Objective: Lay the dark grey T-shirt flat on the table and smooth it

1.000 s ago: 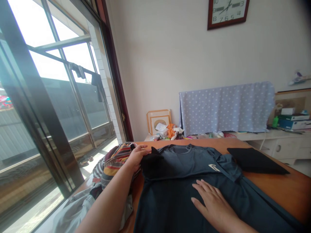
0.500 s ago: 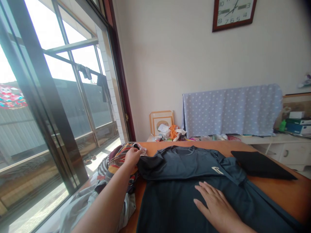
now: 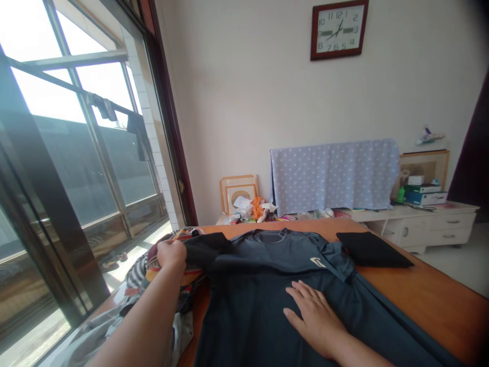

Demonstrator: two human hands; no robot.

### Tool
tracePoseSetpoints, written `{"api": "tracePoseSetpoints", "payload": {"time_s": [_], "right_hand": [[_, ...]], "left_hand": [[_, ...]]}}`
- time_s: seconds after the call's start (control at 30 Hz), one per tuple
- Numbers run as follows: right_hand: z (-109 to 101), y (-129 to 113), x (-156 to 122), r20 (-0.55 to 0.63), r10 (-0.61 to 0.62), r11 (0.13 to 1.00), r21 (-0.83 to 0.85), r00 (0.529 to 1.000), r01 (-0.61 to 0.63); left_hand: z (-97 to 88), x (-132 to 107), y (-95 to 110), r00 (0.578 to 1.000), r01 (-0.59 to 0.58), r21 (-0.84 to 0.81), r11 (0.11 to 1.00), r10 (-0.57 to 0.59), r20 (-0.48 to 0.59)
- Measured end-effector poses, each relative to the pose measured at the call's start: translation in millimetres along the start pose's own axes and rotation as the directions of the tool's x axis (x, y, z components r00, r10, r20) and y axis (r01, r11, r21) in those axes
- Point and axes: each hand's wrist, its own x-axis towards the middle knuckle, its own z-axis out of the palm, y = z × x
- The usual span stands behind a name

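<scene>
Left hand (image 3: 172, 253) pinches a dark blue-grey fabric T-shirt (image 3: 248, 311) by the sleeve (image 3: 209, 248) toward its ten o'clock, likely for tautness; right hand (image 3: 317, 321), fingers spread, apparently steadies the front.

The left hand (image 3: 171, 253) and right hand (image 3: 316, 317) are bare; bare too are the rounded left forearm (image 3: 143, 316) and right forearm (image 3: 357, 352).

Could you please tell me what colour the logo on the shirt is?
The logo is pale cream, on the dark shirt; the head view shows it.
</scene>
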Motion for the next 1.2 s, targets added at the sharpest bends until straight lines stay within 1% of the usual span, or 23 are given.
{"api": "tracePoseSetpoints", "payload": {"time_s": [0.07,0.1,0.17,0.23,0.3,0.33,0.37,0.4,0.43,0.47,0.53,0.57,0.63,0.7,0.77,0.83,1.03,1.13,1.2], "right_hand": [[-0.9,-0.4,-0.2,0.003,0.006,1.000,0.005,1.000,-0.006],[-1.5,-0.8,-0.6,0.005,0.007,1.000,0.007,1.000,-0.007],[-3.1,-1.9,-1.8,0.010,0.004,1.000,0.013,1.000,-0.004],[-5.2,-3.4,-3.5,0.011,0.001,1.000,0.022,1.000,-0.001],[-8.1,-4.7,-4.8,0.013,0.005,0.999,0.038,1.000,-0.005],[-10.1,-5.0,-5.1,0.019,0.010,0.999,0.050,1.000,-0.011],[-12.6,-5.1,-5.3,0.030,0.014,0.998,0.065,0.999,-0.016],[-15.5,-4.8,-5.3,0.045,0.014,0.996,0.086,0.999,-0.018],[-18.8,-4.1,-5.4,0.062,0.009,0.993,0.114,0.998,-0.016],[-22.6,-3.2,-5.7,0.078,0.003,0.989,0.148,0.997,-0.015],[-31.0,-0.4,-7.7,0.090,-0.004,0.975,0.221,0.996,-0.016],[-35.3,1.4,-9.9,0.081,-0.002,0.969,0.247,0.997,-0.018],[-43.6,6.4,-17.1,0.044,0.007,0.964,0.267,0.999,-0.019],[-51.0,14.1,-28.6,0.009,0.018,0.965,0.260,1.000,-0.019],[-57.2,25.0,-44.0,0.002,0.035,0.966,0.257,0.999,-0.034],[-62.1,38.7,-62.3,0.023,0.055,0.968,0.245,0.998,-0.059],[-67.2,80.5,-119.9,0.130,0.100,0.988,0.105,0.986,-0.114],[-64.7,94.0,-141.7,0.136,0.131,0.989,0.048,0.982,-0.139],[-62.8,99.4,-152.5,0.116,0.142,0.989,0.023,0.983,-0.146]], "left_hand": [[-10.8,-1.6,0.0,0.998,0.017,0.010,1.000,-0.016,-0.053],[-14.9,-6.7,1.2,0.998,0.001,0.014,1.000,0.000,-0.064],[-19.9,-25.2,5.9,0.997,-0.065,0.001,0.998,0.065,-0.051],[-21.3,-53.1,11.8,0.988,-0.156,-0.035,0.987,0.156,0.002],[-20.2,-87.0,16.3,0.962,-0.243,-0.087,0.966,0.252,0.110],[-19.2,-105.1,17.3,0.938,-0.271,-0.112,0.956,0.288,0.192],[-18.2,-123.5,17.4,0.904,-0.288,-0.131,0.949,0.314,0.289],[-17.5,-141.7,16.4,0.856,-0.304,-0.147,0.941,0.338,0.391],[-17.2,-159.3,14.6,0.800,-0.323,-0.165,0.932,0.362,0.479],[-17.7,-176.0,11.9,0.746,-0.349,-0.167,0.922,0.381,0.546],[-21.5,-206.1,4.9,0.660,-0.424,-0.117,0.898,0.395,0.639],[-25.1,-218.9,1.0,0.630,-0.462,-0.075,0.884,0.386,0.674],[-35.1,-239.8,-7.0,0.583,-0.520,0.007,0.854,0.349,0.734],[-47.7,-254.1,-14.6,0.554,-0.553,0.068,0.830,0.306,0.774],[-60.7,-262.7,-21.7,0.542,-0.581,0.111,0.806,0.281,0.792],[-72.2,-267.8,-28.3,0.549,-0.599,0.147,0.787,0.270,0.791],[-94.9,-283.2,-45.2,0.605,-0.601,0.243,0.762,0.235,0.761],[-103.4,-292.1,-48.4,0.627,-0.596,0.285,0.751,0.213,0.749],[-109.5,-296.4,-48.1,0.646,-0.583,0.319,0.747,0.188,0.740]]}}
